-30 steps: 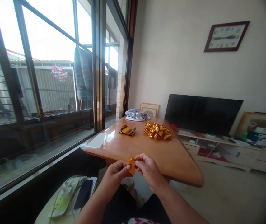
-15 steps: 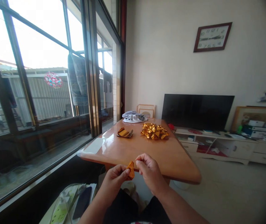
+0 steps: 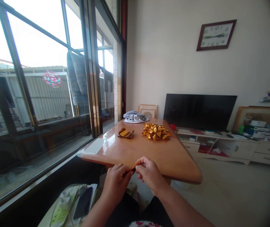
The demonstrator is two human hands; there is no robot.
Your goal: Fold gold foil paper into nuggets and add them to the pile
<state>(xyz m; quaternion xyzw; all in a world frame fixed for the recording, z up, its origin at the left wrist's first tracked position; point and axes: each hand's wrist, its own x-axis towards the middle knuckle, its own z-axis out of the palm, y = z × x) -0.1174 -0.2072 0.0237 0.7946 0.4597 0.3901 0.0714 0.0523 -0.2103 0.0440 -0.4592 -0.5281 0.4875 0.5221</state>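
A small folded piece of gold foil paper (image 3: 134,168) is held between both hands, just in front of the table's near edge. My left hand (image 3: 117,179) pinches one end, its thumb and fingers covering much of the paper. At the other end, my right hand (image 3: 149,171) grips the tip between thumb and index finger. On the table beyond are a stack of gold foil sheets (image 3: 125,133) with curled edges and, to its right, a pile of folded gold foil pieces (image 3: 156,132).
The brown glossy table (image 3: 163,157) has a bundle of cloth (image 3: 135,117) at its far end. At lower left a phone (image 3: 84,201) and a green power strip (image 3: 61,214) rest on a small stand. Large windows run along the left. A television (image 3: 200,110) stands behind.
The gold foil paper has turned from standing upright to a thin, edge-on slant. My right hand, formerly apart from it, now grips its end; my left hand has rolled over it.
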